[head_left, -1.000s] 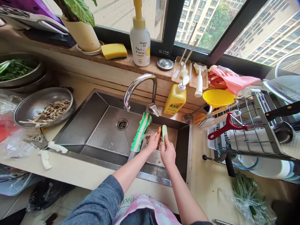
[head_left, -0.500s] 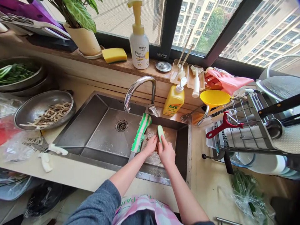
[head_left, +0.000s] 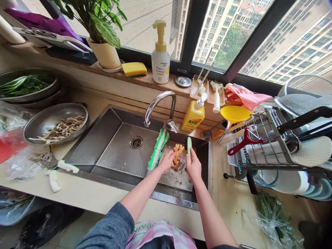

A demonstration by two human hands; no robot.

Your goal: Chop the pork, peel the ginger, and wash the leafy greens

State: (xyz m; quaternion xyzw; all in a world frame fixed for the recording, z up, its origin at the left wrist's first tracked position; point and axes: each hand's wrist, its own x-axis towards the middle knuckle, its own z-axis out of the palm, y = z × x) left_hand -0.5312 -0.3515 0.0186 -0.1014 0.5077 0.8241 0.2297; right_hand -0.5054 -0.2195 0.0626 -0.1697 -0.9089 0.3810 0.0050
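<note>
A knobbly piece of ginger root (head_left: 178,154) is held over the right-hand sink basin (head_left: 166,183), gripped at its left side by my left hand (head_left: 166,162). In my right hand (head_left: 193,166) is a slim light green tool (head_left: 189,145), held upright and a little apart from the ginger. Its working side is turned away, so its kind cannot be made out. Close to my left hand, a green and white striped cloth (head_left: 158,150) hangs over the divider between the two basins. Dirt specks and water lie under the ginger.
The chrome faucet (head_left: 160,98) arches over the larger left basin. A yellow AXE bottle (head_left: 193,116) stands behind the right basin. A metal bowl of sliced mushrooms (head_left: 57,124) and scissors (head_left: 55,167) lie left; a dish rack (head_left: 275,141) stands right.
My right hand has drawn the green tool away to the right from the ginger, which now shows fully in my left hand. The view has shifted slightly.
</note>
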